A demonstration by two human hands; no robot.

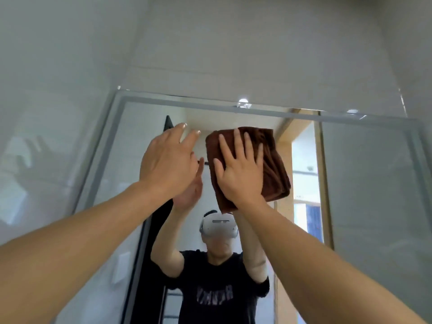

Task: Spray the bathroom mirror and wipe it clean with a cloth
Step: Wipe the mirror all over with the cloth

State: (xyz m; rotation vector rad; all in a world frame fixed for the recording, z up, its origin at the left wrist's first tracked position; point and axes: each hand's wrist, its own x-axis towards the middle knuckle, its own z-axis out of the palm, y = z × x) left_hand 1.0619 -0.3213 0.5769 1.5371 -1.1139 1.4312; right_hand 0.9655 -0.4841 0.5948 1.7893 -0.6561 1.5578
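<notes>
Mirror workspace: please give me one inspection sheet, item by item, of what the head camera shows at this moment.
Surface: mirror, framed, on the wall; upper part is in view.
Job's things: brown cloth, folded, pressed flat on the glass near the top edge. Spray bottle: nothing seen.
Clutter: nothing seen.
Hands: right hand flat on the cloth, fingers spread; left hand open beside it, holding nothing.
Cables: nothing seen.
Surroundings: pale tiled wall above; a doorway is reflected in the glass.
</notes>
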